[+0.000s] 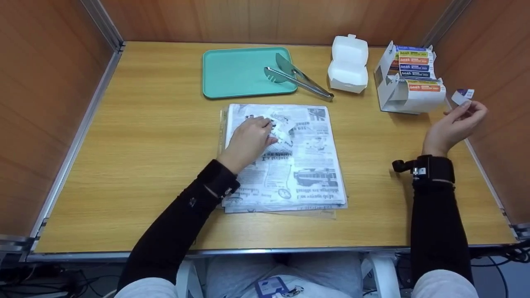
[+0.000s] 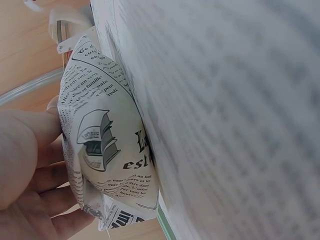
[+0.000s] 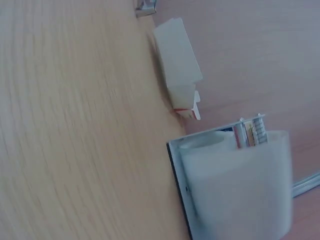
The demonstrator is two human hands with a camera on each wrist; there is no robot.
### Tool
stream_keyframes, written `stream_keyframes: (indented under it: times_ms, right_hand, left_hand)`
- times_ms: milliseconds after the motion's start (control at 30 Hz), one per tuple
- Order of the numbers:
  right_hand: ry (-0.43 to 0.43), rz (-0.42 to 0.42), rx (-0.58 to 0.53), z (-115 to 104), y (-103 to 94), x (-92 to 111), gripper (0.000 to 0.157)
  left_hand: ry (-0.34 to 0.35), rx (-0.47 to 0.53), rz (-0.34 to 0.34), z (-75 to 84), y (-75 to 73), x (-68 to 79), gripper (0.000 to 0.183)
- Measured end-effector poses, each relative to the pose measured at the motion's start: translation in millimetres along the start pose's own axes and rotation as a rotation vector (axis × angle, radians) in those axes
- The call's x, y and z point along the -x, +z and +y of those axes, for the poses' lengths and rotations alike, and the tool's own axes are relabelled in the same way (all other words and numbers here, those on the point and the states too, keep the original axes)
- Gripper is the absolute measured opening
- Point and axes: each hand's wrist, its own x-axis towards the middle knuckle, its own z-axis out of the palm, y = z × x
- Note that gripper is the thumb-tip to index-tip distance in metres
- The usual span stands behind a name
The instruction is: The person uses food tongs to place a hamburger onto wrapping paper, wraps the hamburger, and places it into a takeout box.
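Observation:
My left hand [image 1: 248, 140] grips the side of a small bundle wrapped in newsprint paper [image 1: 284, 138], which lies on a stack of newsprint sheets [image 1: 316, 159]. In the left wrist view, the fingers and thumb curl round one edge of the wrapped bundle [image 2: 112, 135]; its contents are hidden. My right hand [image 1: 453, 124] is raised at the far right, pinching a small white and purple label [image 1: 463, 96] between thumb and fingers. Just left of it stands a white dispenser [image 1: 391, 97] with several colourful label strips. The right wrist view shows the dispenser [image 3: 230, 185] but not the hand.
A green tray [image 1: 236, 74] lies at the back, with metal tongs [image 1: 308, 82] resting partly over its right edge. Between tray and dispenser stands an open white clamshell box [image 1: 349, 66]. Wooden walls [image 1: 281, 20] enclose the table on the back and both sides.

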Motion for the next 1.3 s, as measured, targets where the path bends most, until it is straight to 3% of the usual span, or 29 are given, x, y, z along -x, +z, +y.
stream_keyframes:
  times_ms: [167, 300, 433, 600, 733, 1100, 1300]
  right_hand:
    - [-0.074, -0.077, 0.012, -13, 7.4, 19, 0.014]
    - [-0.098, -0.187, 0.018, -15, 19.2, 40, 0.015]
    - [-0.074, -0.392, -0.012, -15, 36.2, 67, 0.019]
    - [0.042, -0.69, -0.121, -23, 54.6, 103, 0.026]
    - [0.061, -0.824, -0.186, -30, 68.7, 129, 0.025]
    - [-0.014, -1.0, -0.171, -43, 104.8, 170, 0.02]
    - [-0.024, -1.003, -0.129, -45, 112.0, 176, 0.014]
  left_hand:
    - [-0.001, 0.018, 0.004, -1.6, 1.7, 0.1, 0.052]
    - [-0.01, 0.076, 0.037, -5.7, 3.5, 1.2, 0.051]
    - [-0.03, 0.119, 0.054, -12.4, 1.0, 4.7, 0.051]
    - [-0.049, 0.141, 0.001, -20.9, -1.6, 8.2, 0.052]
    - [-0.064, 0.178, -0.038, -21.7, -3.7, 7.2, 0.049]
    - [-0.107, 0.09, 0.023, 0.8, 0.9, -10.2, 0.063]
    - [-0.062, 0.141, -0.055, -0.6, 0.6, -14.7, 0.064]
